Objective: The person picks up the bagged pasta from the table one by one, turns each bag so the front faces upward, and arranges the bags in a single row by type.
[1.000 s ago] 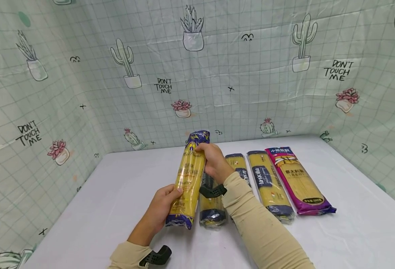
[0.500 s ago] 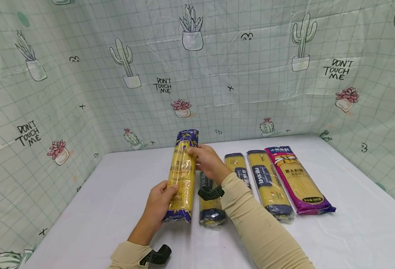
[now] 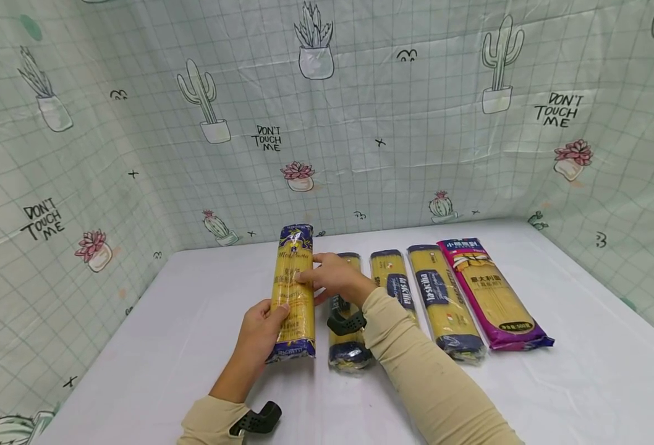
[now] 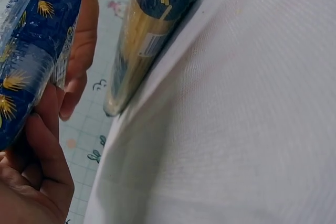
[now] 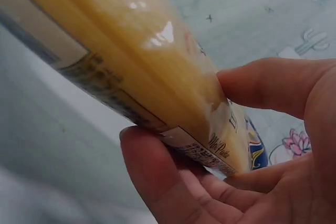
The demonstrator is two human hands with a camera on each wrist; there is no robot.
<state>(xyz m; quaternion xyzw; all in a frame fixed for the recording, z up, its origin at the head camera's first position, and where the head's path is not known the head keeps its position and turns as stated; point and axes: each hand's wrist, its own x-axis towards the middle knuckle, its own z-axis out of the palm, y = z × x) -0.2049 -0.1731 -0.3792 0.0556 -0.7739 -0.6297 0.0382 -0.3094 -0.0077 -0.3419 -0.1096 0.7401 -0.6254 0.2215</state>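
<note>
A yellow pack of spaghetti (image 3: 293,296) with dark blue ends is held up, its printed front facing the head camera. My left hand (image 3: 257,330) grips it low on the left side, thumb across the front. At its right edge my right hand (image 3: 338,276) pinches the pack, thumb on the front and fingers behind. The right wrist view shows the thumb and fingers on either side of the clear wrapper (image 5: 142,51). In the left wrist view, the pack's blue end (image 4: 31,72) with wheat prints stands over the curled left fingers (image 4: 50,156).
On the white table (image 3: 204,290), right of the held pack, lies a spaghetti pack (image 3: 350,355) partly under my right hand. Beside it lie two similar packs, one partly behind my sleeve (image 3: 390,269) and one (image 3: 457,321). A purple-edged noodle pack (image 3: 494,293) lies farthest right.
The held pack has shifted left, its lean to the right lessening until it stands nearly straight. My right hand has moved left with it and sits lower along its edge. The other packs stay put.
</note>
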